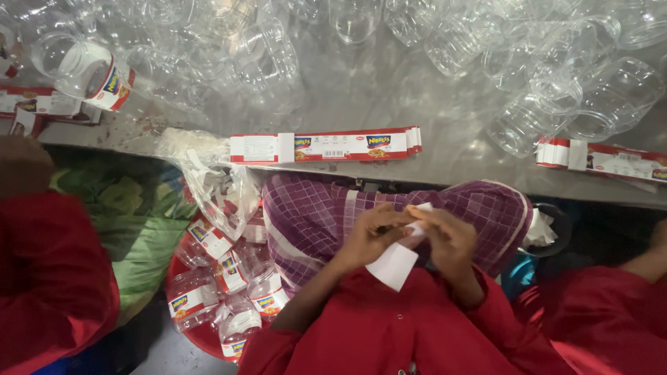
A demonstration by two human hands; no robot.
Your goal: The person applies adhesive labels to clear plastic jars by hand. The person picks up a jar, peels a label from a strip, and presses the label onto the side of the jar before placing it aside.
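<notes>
Both hands (410, 236) together on paper strip (394, 264)

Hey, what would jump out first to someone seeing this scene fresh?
A heap of clear plastic jars covers the far side of the grey table. Below its edge, the left hand and right hand hold a white strip together. Labelled jars fill a red tub at lower left.

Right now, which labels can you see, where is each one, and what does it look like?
Label stack: table edge, centre; long red-and-white strips.
Second label stack: table edge, right; red and white.
Labelled jars: red tub on the floor, lower left; clear plastic with red-and-white wraps.
White strip: held in left hand and right hand; plain white side showing.
</notes>
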